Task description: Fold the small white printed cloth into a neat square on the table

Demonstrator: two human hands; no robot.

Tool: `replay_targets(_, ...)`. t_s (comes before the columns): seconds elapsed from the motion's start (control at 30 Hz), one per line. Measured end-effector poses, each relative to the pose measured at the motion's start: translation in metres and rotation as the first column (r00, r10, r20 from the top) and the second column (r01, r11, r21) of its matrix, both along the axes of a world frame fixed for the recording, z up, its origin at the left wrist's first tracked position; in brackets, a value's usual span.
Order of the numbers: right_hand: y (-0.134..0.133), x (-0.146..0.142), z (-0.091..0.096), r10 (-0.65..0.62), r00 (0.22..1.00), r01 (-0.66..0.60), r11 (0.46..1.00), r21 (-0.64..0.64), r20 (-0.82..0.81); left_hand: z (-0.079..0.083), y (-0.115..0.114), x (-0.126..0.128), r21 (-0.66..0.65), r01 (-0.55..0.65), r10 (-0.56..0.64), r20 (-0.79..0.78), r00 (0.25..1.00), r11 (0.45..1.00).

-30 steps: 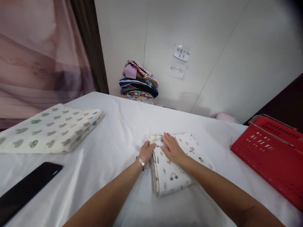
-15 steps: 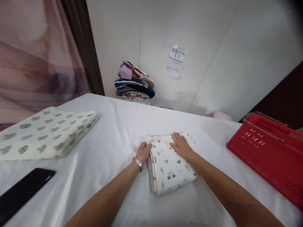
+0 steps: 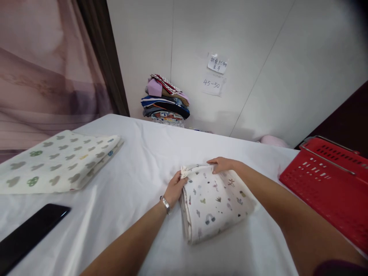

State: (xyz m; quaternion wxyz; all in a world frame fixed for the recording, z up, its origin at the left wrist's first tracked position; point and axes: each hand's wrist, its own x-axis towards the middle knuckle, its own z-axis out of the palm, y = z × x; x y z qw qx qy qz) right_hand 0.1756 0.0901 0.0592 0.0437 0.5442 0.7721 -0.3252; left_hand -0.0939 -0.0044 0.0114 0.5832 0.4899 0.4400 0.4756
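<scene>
A folded white cloth (image 3: 212,203) with small printed plants, rainbows and other figures lies on the white-covered table in front of me. My left hand (image 3: 174,188), with a silver bracelet at the wrist, pinches the layered far-left corner of this cloth, thumb on top. At its far edge, my right hand (image 3: 222,165) grips the fabric between thumb and fingers. The right side of the cloth looks slightly raised under that forearm. Some of the right fingertips are hidden behind the edge.
Another folded cloth (image 3: 63,161) with grey, green and yellow cloud-like prints lies at the left. Near it is a black phone-like slab (image 3: 31,237). A red plastic basket (image 3: 324,188) stands at the right. Beyond the table, a stack of folded fabrics (image 3: 165,101) stands by the wall.
My right hand has gone from lying flat on the cloth to gripping its far edge. The cloth's right side has lifted and spread a little. My left hand keeps its corner.
</scene>
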Motion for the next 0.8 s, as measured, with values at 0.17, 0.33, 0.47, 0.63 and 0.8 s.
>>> replay_targets(0.17,0.025,-0.01,-0.002,0.038,0.999,-0.035,0.991,-0.129,0.026,0.009,-0.004,0.002,0.138,0.044,-0.035,-0.069,0.997,0.99)
replay_targets(0.33,0.025,-0.016,0.003,0.111,0.993,-0.104,0.979,-0.174,0.034,0.021,-0.012,0.005,0.217,0.126,-0.104,-0.113,0.988,0.968)
replay_targets(0.47,0.015,-0.017,0.012,0.166,0.984,-0.156,0.977,-0.147,0.057,0.029,-0.021,0.006,0.312,0.202,-0.161,-0.153,0.975,0.928)
replay_targets(0.63,-0.008,-0.009,0.034,0.13,0.989,-0.125,0.99,-0.064,0.072,0.033,-0.02,0.004,0.358,0.175,-0.123,-0.163,0.979,0.917)
replay_targets(0.8,-0.035,0.005,0.071,0.053,0.994,-0.056,0.998,0.026,0.094,0.024,-0.009,0.001,0.176,-0.041,0.053,-0.062,0.997,0.984)
